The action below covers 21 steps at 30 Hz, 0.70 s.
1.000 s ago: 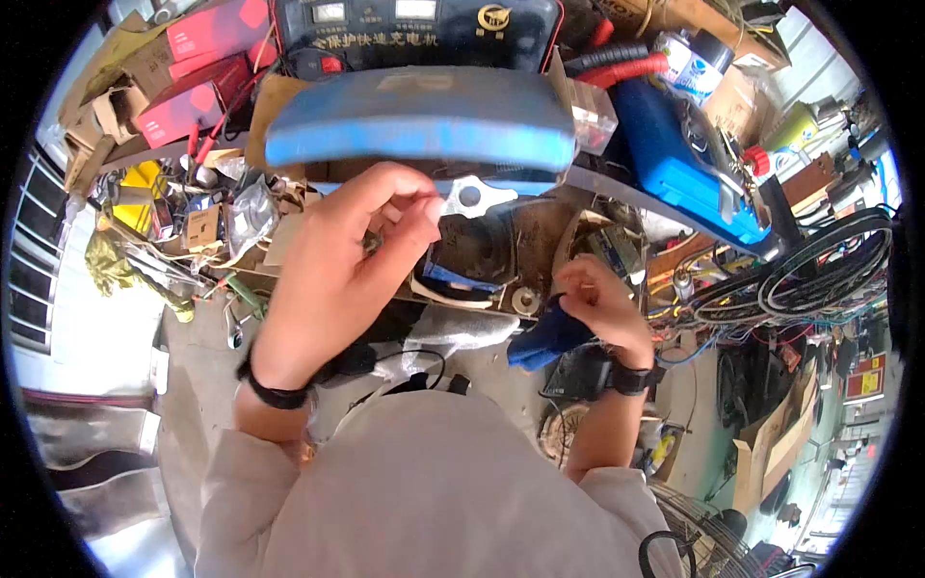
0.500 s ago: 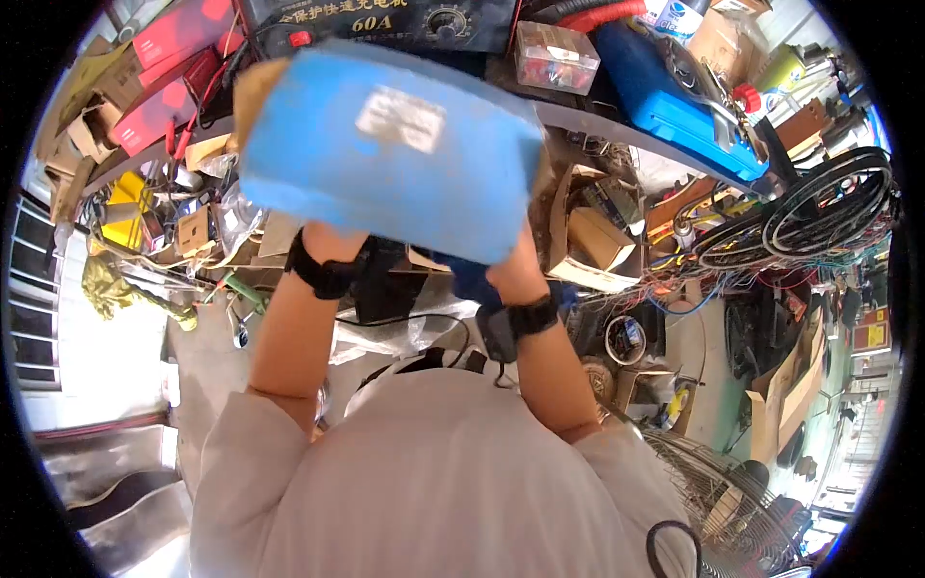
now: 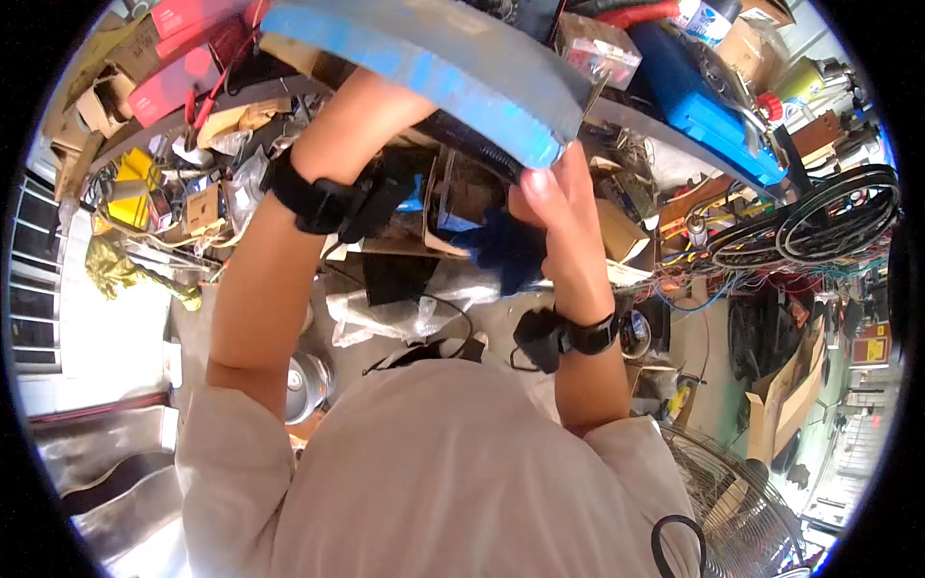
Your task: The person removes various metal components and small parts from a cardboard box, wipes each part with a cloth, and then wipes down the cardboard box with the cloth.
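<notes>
Blue box (image 3: pixel 434 48) held up at far centre, tilted, its right end lower. Right hand (image 3: pixel 568 217) at the box's near right corner, thumb and fingers gripping the edge; dark blue cloth (image 3: pixel 509 252) hangs just left of it. Left hand (image 3: pixel 385 101) reaches beneath, fingers hidden, grip cannot be told. Blue case (image 3: pixel 708 101) lies far right

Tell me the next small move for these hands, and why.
I'd probably firm the right hand up on the corner of the blue box: the box slants down toward that corner, and the left hand is partly hidden beneath it, so its grip can't be judged.
</notes>
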Motion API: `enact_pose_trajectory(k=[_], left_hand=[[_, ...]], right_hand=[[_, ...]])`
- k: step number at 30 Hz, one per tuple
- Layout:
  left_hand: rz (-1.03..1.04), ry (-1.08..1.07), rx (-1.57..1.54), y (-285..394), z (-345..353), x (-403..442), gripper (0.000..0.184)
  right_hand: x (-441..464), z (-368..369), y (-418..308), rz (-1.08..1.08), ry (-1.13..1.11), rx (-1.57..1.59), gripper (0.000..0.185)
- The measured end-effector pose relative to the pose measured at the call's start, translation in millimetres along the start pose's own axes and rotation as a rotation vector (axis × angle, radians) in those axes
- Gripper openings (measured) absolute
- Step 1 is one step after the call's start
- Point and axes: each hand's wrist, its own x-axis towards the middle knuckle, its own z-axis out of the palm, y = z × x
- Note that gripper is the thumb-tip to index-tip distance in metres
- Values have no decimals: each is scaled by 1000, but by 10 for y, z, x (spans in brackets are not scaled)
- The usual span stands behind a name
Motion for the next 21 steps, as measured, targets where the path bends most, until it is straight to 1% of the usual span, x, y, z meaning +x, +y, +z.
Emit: enact_pose_trajectory(k=[2, 3, 4, 5, 6, 7, 8, 10, 12, 14, 15, 16, 17, 19, 20, 21], left_hand=[[58, 24, 37, 103, -75, -60, 14], [102, 39, 56, 194, -127, -119, 14], [143, 42, 58, 320, -191, -220, 15], [186, 35, 58, 448, -248, -323, 15], [213, 7, 49, 555, -279, -430, 15], [222, -47, 34, 653, -287, -539, 15], [207, -115, 21, 726, -251, -639, 15], [165, -239, -29, 838, -54, -842, 16], [92, -262, -90, 861, 295, -999, 16], [-53, -241, -290, 799, 705, -1152, 14], [-125, -230, -389, 773, 877, -1216, 14], [-341, -286, -586, 760, 1001, -1256, 12], [-377, -261, -631, 731, 1112, -1330, 12], [-452, -211, -716, 649, 1204, -1528, 11], [-525, -262, -689, 615, 1170, -1594, 13], [-614, -269, -716, 572, 1165, -1667, 12]], right_hand=[[-5, -45, -7, 49, 51, -50, 71], [-15, -147, 45, 70, 34, -18, 68], [-82, -95, 34, 41, 183, -84, 61], [-151, -264, 102, 44, 108, -5, 55], [-249, -406, 183, 10, 110, -56, 40], [-345, -474, 201, -22, 112, -108, 36], [-422, -506, 139, 7, 40, 10, 41], [-586, -670, 162, 92, 79, 19, 43], [-733, -840, 274, 216, 144, 17, 46], [-831, -1135, 622, 400, 257, -20, 46], [-832, -1235, 814, 499, 291, 23, 50], [-833, -1335, 1007, 597, 330, 70, 54], [-835, -1434, 1199, 692, 373, 118, 58], [-722, -1435, 1472, 708, 355, 249, 66], [-670, -1480, 1649, 705, 351, 268, 67], [-638, -1584, 1865, 709, 346, 289, 68]])
